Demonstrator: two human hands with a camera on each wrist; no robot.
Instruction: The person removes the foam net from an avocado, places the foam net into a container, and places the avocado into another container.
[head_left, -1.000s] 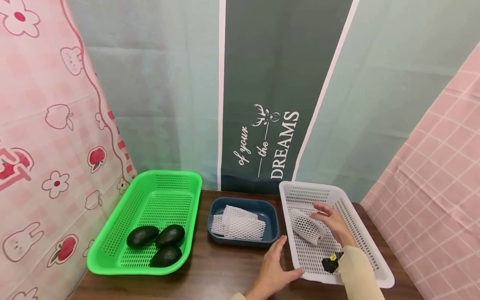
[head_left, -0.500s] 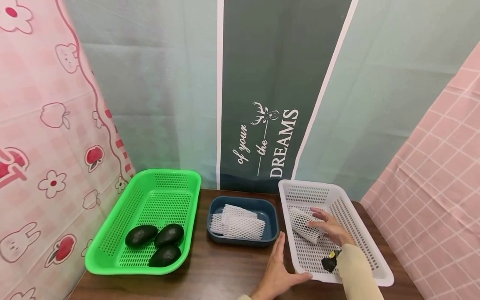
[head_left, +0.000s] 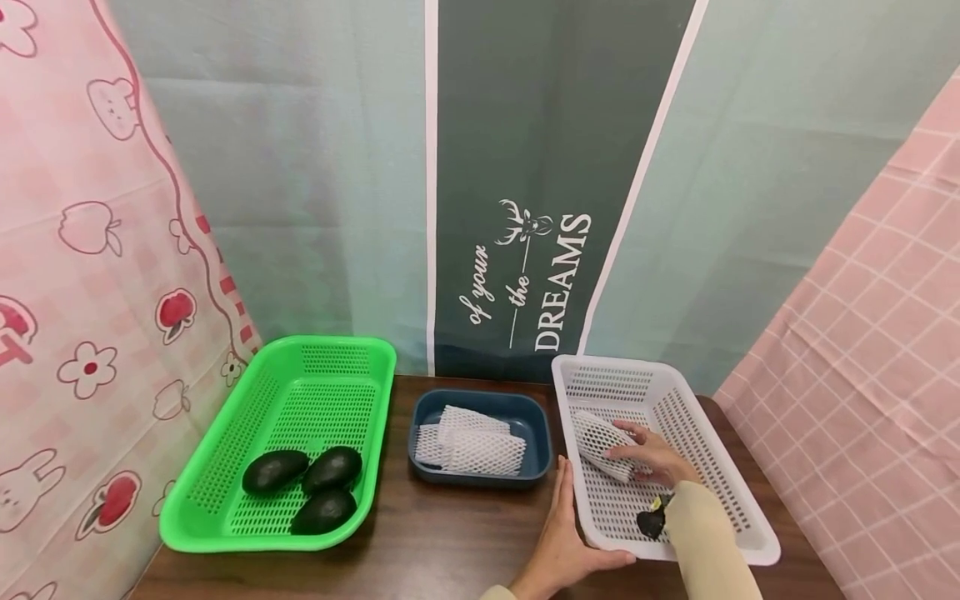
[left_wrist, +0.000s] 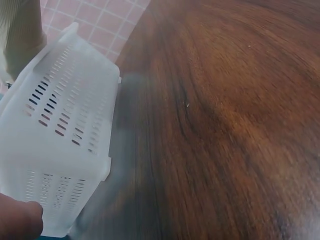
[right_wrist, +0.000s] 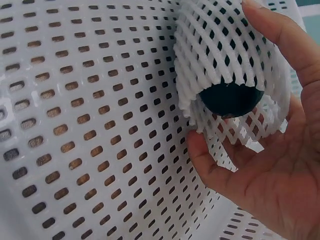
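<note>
In the head view my right hand [head_left: 660,460] reaches into the white basket [head_left: 611,508] and holds an avocado in a white foam net [head_left: 600,446]. The right wrist view shows the thumb on top of the netting [right_wrist: 215,45] and the other fingers around the far and lower side. A dark rounded end [right_wrist: 230,100] shows through the net's open mouth. My left hand [head_left: 564,537] rests against the basket's near-left corner, its fingers straight along the outside wall and its thumb stretched along the front.
A blue tray [head_left: 537,427] with several white foam nets [head_left: 487,452] stands in the middle. At the left is a green basket [head_left: 322,408] holding three bare avocados [head_left: 275,472]. A black device [head_left: 650,523] with a yellow patch sits at the right wrist.
My right hand has lowered and its fingers have closed around the netted avocado. The left hand has shifted slightly along the basket's corner, its thumb now farther along the front.
</note>
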